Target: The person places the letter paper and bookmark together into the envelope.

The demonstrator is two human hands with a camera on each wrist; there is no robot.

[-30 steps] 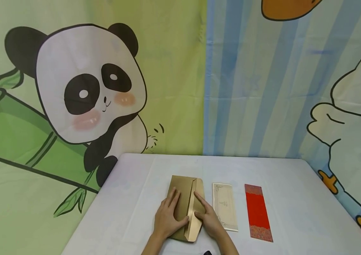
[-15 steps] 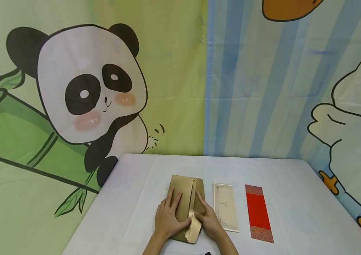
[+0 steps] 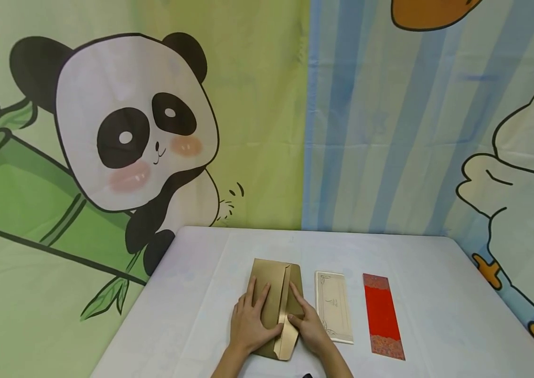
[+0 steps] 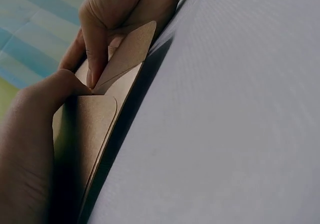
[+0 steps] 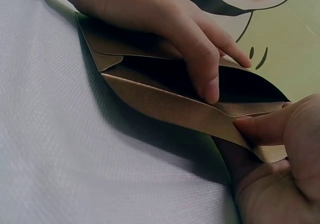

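Gold envelope (image 3: 269, 270) lying on tabletop (image 3: 441, 299), left of cream card (image 3: 334, 307). I'm pressing it with left hand (image 3: 249, 325), fingers apart; right hand (image 3: 312, 329) pinching flap (image 5: 170, 106), probably fingers underneath, underside being mostly hidden. Holding envelope flat, lifting flap evenly is looking safest against tearing.

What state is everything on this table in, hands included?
Gold envelope: lying down, flap unfolded, mouth gaping.
Left hand: resting on the gold envelope, thumb at its mouth.
Right hand: pinching the flap side.
Cream card with printed border: lying flat, untouched.
Red paper packet with patterned ends: lying flat, untouched.
Dark object: mostly cut off, state unclear.
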